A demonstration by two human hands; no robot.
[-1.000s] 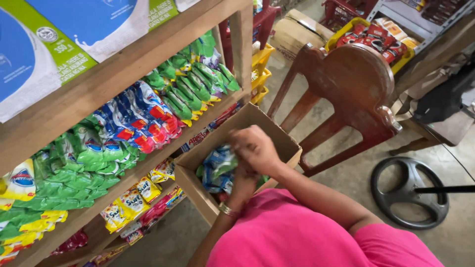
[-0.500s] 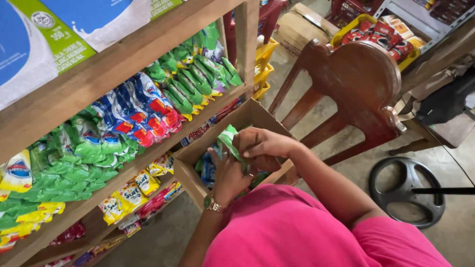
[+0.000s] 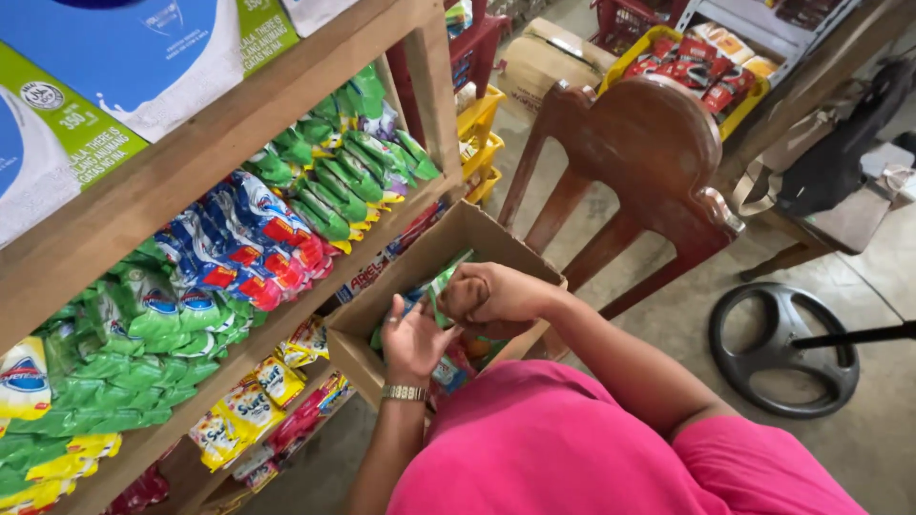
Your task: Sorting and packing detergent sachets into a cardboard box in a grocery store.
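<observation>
An open brown cardboard box [image 3: 501,246] rests against my lap, in front of my pink shirt. My right hand [image 3: 491,296] hovers over the box as a fist, shut on a strip of green sachets [image 3: 441,283]. My left hand [image 3: 415,336], with a metal bracelet at the wrist, is held palm up with the fingers spread just left of the fist, touching the hanging sachets. More blue and green sachets lie deeper in the box, mostly hidden by my hands.
A wooden shelf [image 3: 286,95] to the left holds rows of green sachets [image 3: 343,181], blue-and-red sachets [image 3: 258,238] and yellow sachets [image 3: 248,405]. A dark wooden chair [image 3: 649,153] stands behind the box. A black wheel-shaped ring [image 3: 782,348] lies on the floor at right. Yellow baskets [image 3: 477,133] stand farther back.
My right hand has risen out of the box with green sachets in its grip. My left hand has come up from the box's edge and opened beside it.
</observation>
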